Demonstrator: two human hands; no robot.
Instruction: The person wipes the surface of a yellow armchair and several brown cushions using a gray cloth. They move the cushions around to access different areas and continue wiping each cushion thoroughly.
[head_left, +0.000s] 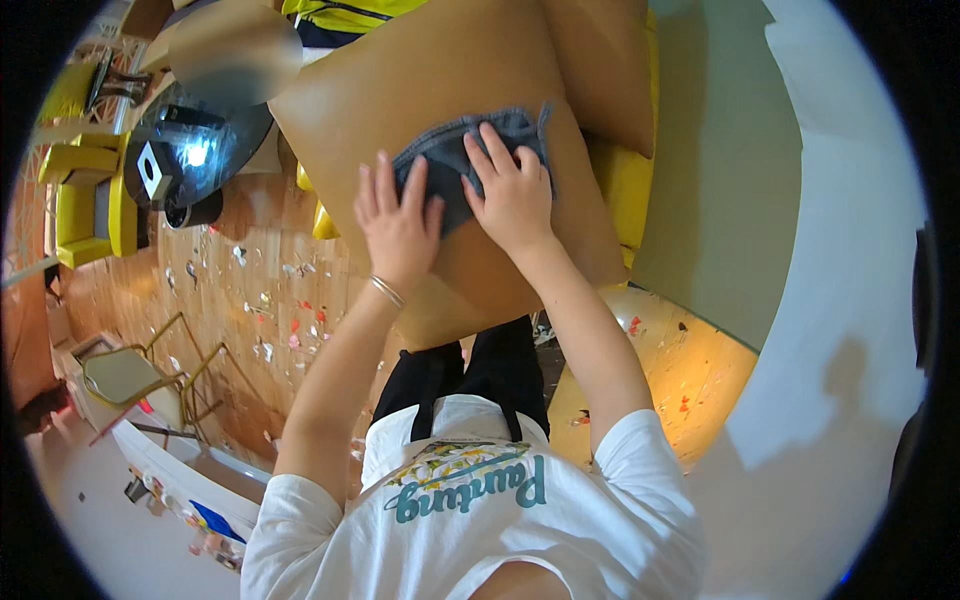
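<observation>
A folded grey cloth (450, 187) with a stitched edge lies on a large tan, leather-like cushion (480, 82) in front of me. My right hand (514, 195) rests on top of the cloth, its fingers spread over the fabric. At the cloth's left edge is my left hand (394, 225), fingers apart and partly over the tan surface. Neither hand visibly pinches the fabric. Part of the cloth is hidden under both hands.
Yellow upholstery (622, 195) shows beneath the cushion. To the left stand a dark glossy table (240, 154) bearing a tissue box (154, 171), a yellow armchair (86, 206) and a metal-framed chair (124, 375). Scraps litter the wooden floor (232, 292). A wall (720, 150) borders the right.
</observation>
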